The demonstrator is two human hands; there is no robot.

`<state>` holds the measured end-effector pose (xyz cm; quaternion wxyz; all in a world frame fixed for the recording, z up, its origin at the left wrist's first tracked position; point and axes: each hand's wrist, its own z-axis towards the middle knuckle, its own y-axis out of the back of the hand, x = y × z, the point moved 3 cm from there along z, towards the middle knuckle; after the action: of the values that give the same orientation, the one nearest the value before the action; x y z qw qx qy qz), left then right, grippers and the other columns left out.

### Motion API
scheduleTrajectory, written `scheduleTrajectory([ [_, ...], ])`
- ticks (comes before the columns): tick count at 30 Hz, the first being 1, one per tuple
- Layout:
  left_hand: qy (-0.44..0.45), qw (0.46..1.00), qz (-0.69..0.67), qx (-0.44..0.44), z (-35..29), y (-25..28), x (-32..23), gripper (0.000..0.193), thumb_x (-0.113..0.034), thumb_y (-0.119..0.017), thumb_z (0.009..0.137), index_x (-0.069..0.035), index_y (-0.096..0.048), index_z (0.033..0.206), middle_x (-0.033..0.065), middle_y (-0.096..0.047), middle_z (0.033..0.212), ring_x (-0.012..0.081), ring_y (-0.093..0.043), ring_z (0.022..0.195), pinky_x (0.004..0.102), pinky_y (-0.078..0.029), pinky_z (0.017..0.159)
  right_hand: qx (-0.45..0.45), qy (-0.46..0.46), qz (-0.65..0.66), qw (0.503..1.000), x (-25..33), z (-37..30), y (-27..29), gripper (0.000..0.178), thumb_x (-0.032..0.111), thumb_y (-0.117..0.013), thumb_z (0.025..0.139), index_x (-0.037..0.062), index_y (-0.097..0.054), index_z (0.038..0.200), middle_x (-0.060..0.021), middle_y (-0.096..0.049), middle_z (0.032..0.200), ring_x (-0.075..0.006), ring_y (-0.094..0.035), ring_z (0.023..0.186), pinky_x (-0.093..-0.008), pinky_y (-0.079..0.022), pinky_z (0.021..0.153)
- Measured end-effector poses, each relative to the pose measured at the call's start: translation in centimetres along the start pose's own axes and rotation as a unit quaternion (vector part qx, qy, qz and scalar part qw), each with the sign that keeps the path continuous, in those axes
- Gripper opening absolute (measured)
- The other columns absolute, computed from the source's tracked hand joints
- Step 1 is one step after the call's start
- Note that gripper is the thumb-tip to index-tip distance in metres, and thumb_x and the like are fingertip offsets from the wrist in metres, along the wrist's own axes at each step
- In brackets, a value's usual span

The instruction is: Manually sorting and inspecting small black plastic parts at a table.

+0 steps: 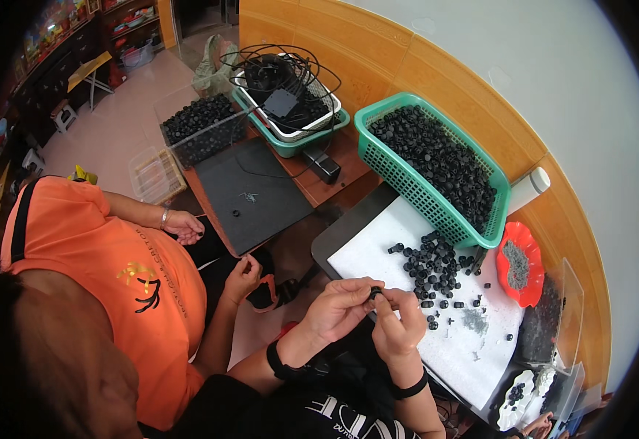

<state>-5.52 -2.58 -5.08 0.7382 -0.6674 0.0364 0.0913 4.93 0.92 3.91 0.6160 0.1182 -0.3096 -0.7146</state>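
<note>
My left hand (340, 307) and my right hand (398, 325) meet in front of me, at the near edge of the white sheet (363, 245). Between their fingertips is a small round black plastic part (375, 293), pinched from both sides. Fingers cover much of it, so its exact kind is unclear. Just beyond, a loose heap of similar black parts (436, 267) lies on the sheet. A little scatter of tiny grey metal pieces (475, 320) sits to the right of my right hand.
A green basket (431, 203) full of black parts stands at the back. Right of it are a white bottle (530, 189), a red dish (537, 285) of grey pieces and a clear bin (570, 311). At left, a person in orange (151, 293) sits beside a dark board (250, 194).
</note>
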Motion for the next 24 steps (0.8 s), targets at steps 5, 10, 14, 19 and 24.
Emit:
scheduleTrajectory([
  [5, -0.022, 0.999, 0.04, 0.013, 0.1, -0.1, -0.4, 0.024, -0.004, -0.058, 0.096, 0.01, -0.064, 0.115, 0.0109, -0.061, 0.114, 0.0196, -0.062, 0.102, 0.031, -0.05, 0.092, 0.007, 0.035, -0.012, 0.999, 0.0, -0.2, -0.2, 0.027, -0.01, -0.067, 0.062, -0.0068, -0.066, 0.089, -0.0151, -0.061, 0.089, -0.0242, -0.059, 0.066, -0.0287, -0.047, 0.05],
  [10, -0.041, 0.994, 0.084, 0.059, 0.1, -0.5, -0.8, 0.023, -0.003, -0.058, 0.096, 0.008, -0.066, 0.115, 0.0106, -0.059, 0.111, 0.0191, -0.061, 0.103, 0.0299, -0.049, 0.092, 0.02, 0.028, -0.005, 0.999, 0.2, -0.1, 0.0, 0.026, -0.009, -0.067, 0.06, -0.0065, -0.065, 0.086, -0.0144, -0.06, 0.089, -0.0229, -0.058, 0.065, -0.0285, -0.044, 0.047],
  [14, -0.054, 0.99, 0.115, 0.061, 0.1, -1.0, -1.0, 0.023, -0.008, -0.061, 0.096, 0.004, -0.068, 0.115, 0.0074, -0.06, 0.107, 0.0155, -0.057, 0.098, 0.0272, -0.046, 0.083, 0.029, 0.017, 0.012, 0.999, 0.4, 0.1, 0.2, 0.026, -0.008, -0.066, 0.06, -0.0061, -0.065, 0.086, -0.014, -0.06, 0.088, -0.0219, -0.058, 0.063, -0.0286, -0.043, 0.046],
  [19, -0.069, 0.986, 0.134, 0.069, 0.2, -0.9, -1.3, 0.022, -0.006, -0.064, 0.093, 0.002, -0.069, 0.114, 0.0087, -0.06, 0.106, 0.0143, -0.057, 0.095, 0.0251, -0.046, 0.08, 0.029, 0.02, 0.013, 0.999, 0.5, 0.2, 0.2, 0.026, -0.008, -0.066, 0.06, -0.006, -0.065, 0.086, -0.0142, -0.06, 0.087, -0.0217, -0.057, 0.062, -0.0284, -0.043, 0.046],
  [24, -0.071, 0.985, 0.14, 0.071, 0.2, -0.8, -1.3, 0.022, -0.006, -0.064, 0.093, 0.002, -0.07, 0.113, 0.0095, -0.061, 0.106, 0.0134, -0.056, 0.092, 0.0236, -0.046, 0.078, 0.029, 0.028, 0.007, 0.999, 0.5, 0.2, 0.2, 0.024, -0.008, -0.066, 0.061, -0.006, -0.065, 0.085, -0.0143, -0.06, 0.087, -0.0218, -0.057, 0.062, -0.0283, -0.043, 0.046],
])
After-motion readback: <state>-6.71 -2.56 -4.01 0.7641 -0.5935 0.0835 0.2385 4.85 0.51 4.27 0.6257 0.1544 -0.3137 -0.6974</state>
